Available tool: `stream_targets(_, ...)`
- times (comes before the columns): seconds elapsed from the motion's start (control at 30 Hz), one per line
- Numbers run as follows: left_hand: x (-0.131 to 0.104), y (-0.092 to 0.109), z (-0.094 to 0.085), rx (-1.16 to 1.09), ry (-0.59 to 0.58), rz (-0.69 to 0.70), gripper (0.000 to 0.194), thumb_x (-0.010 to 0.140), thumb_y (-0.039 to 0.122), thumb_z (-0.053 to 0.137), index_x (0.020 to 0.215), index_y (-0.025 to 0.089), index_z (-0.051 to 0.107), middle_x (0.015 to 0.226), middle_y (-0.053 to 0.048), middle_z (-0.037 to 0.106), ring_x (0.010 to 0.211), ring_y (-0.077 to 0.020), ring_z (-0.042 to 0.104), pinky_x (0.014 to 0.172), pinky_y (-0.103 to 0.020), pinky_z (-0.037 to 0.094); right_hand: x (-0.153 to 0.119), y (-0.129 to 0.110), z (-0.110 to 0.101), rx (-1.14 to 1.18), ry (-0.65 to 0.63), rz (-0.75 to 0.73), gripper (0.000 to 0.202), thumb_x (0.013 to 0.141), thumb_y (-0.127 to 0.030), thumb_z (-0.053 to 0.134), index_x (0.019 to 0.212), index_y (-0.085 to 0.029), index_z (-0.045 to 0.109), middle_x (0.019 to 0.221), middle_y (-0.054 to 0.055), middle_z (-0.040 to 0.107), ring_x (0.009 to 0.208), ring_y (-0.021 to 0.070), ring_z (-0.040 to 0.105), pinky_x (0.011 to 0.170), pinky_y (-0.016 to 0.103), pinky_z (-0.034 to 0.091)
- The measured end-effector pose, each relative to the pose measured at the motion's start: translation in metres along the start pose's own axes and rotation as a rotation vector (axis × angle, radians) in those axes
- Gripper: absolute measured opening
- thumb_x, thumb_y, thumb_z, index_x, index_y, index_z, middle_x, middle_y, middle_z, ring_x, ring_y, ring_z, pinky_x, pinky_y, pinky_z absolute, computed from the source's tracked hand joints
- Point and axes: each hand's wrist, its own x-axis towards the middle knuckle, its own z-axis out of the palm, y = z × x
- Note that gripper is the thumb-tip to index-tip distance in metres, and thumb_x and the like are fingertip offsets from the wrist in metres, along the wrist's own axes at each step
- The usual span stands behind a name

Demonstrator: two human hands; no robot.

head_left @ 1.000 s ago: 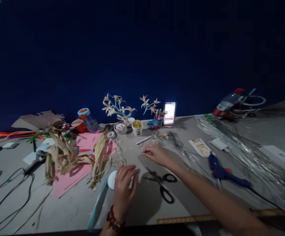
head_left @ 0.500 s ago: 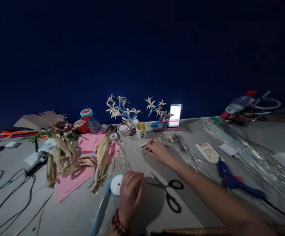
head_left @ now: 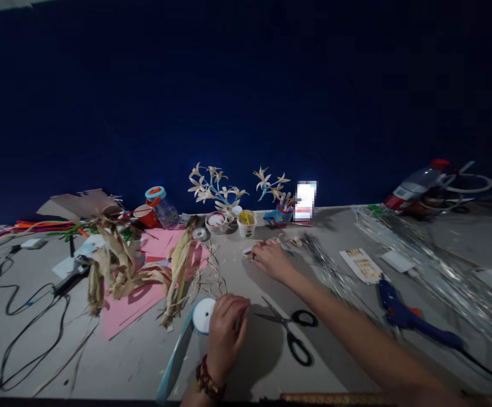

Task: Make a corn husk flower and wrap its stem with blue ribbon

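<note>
A: State of the hands?

B: Apart from each other. The left hand (head_left: 228,330) lay with fingers curled, just beside the ribbon roll (head_left: 203,315); whether it gripped anything could not be told. The right hand (head_left: 273,260) reached farther out, its fingers at a pale stick (head_left: 246,250). They partly hid it, so a firm grip could not be confirmed.

A: Position of the stick?

B: On the table (head_left: 136,353), in front of the white tub (head_left: 246,230). The scissors (head_left: 287,322) lay between the two hands with blades spread, touched by neither.

A: Finished work, as far as visible?

B: Two sprays of pale flowers on blue stems, a larger one (head_left: 214,186) and a smaller one (head_left: 267,182), stood at the back. Both looked complete, in my judgement.

A: Outstanding?

B: The dried husks (head_left: 125,280) lay loose over and beside the pink paper (head_left: 133,308), and the thin wires (head_left: 323,261) sat unwrapped right of the reaching hand. The glue gun (head_left: 407,311) was untouched. No new piece was seen under construction; judged between steps, remaining amount unknown.
</note>
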Motion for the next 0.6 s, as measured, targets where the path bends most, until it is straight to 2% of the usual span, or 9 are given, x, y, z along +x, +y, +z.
stream_targets(0.13, 0.001, 0.005, 0.002, -0.003, -0.009, 0.021, 0.019, 0.094, 0.011, 0.053, 0.103, 0.021, 0.066, 0.095, -0.008, 0.074, 0.089, -0.0238, 0.068, 0.085, -0.043, 0.054, -0.005, -0.003, -0.002, 0.043, -0.002, -0.047, 0.012, 0.091, -0.02, 0.065, 0.098, -0.019, 0.075, 0.104, 0.012, 0.073, 0.105, 0.0293, 0.062, 0.094, 0.041, 0.038)
stream_targets(0.27, 0.003, 0.007, 0.001, 0.009, -0.001, 0.047, 0.018, 0.093, 0.011, 0.054, 0.101, 0.021, 0.066, 0.093, -0.008, 0.074, 0.088, -0.0237, 0.068, 0.085, -0.042, 0.054, -0.008, -0.006, -0.004, 0.126, 0.051, -0.036, 0.015, 0.091, -0.016, 0.063, 0.098, -0.019, 0.075, 0.101, 0.011, 0.074, 0.101, 0.0275, 0.063, 0.092, 0.04, 0.04)
stream_targets(0.43, 0.002, 0.008, -0.005, 0.014, 0.011, 0.03, 0.015, 0.094, 0.012, 0.053, 0.097, 0.02, 0.065, 0.09, -0.008, 0.073, 0.088, -0.0231, 0.067, 0.085, -0.041, 0.053, -0.042, -0.013, -0.021, 0.291, 0.135, -0.007, 0.013, 0.093, -0.018, 0.059, 0.09, -0.018, 0.071, 0.095, 0.01, 0.072, 0.094, 0.0237, 0.063, 0.087, 0.036, 0.046)
stream_targets(0.5, 0.001, 0.01, -0.006, 0.011, -0.003, 0.025, 0.014, 0.094, 0.015, 0.054, 0.087, 0.019, 0.064, 0.08, -0.006, 0.07, 0.082, -0.0216, 0.066, 0.085, -0.041, 0.053, -0.064, -0.027, -0.035, 0.466, 0.137, -0.001, 0.014, 0.096, -0.023, 0.057, 0.088, -0.019, 0.068, 0.09, 0.007, 0.07, 0.088, 0.0205, 0.064, 0.08, 0.032, 0.049)
stream_targets(0.6, -0.001, 0.017, -0.005, -0.027, -0.041, -0.002, 0.028, 0.097, 0.021, 0.05, 0.072, 0.02, 0.062, 0.064, -0.003, 0.062, 0.069, -0.0189, 0.063, 0.074, -0.036, 0.055, -0.092, -0.059, -0.062, 1.226, 0.122, 0.097, 0.019, 0.097, -0.039, 0.058, 0.098, -0.021, 0.064, 0.09, 0.005, 0.068, 0.085, 0.0202, 0.065, 0.079, 0.033, 0.051)
